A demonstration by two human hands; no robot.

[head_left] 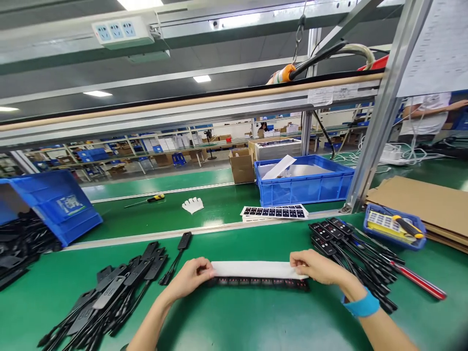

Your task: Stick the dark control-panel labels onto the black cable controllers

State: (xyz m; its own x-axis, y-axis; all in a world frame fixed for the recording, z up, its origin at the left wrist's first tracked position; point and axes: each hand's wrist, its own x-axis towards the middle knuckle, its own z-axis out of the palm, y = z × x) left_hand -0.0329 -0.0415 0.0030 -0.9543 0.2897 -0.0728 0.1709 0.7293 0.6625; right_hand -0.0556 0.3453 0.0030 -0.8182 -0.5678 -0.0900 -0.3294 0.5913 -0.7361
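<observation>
A long white backing strip (256,269) lies across a dark sheet of black labels (263,282) on the green bench. My left hand (190,278) grips the strip's left end with curled fingers. My right hand (318,267), a blue band on its wrist, pinches the right end. A pile of black tag-shaped cable parts (120,287) lies to the left. More black parts with cables (347,248) lie to the right.
A tipped blue bin (54,204) spills black parts at far left. On the belt lie a sheet of black labels (274,212), a white glove (192,204), a screwdriver (151,199) and a blue crate (303,183). A small blue tray (393,226), cardboard (427,200) and a red-handled tool (420,282) sit right.
</observation>
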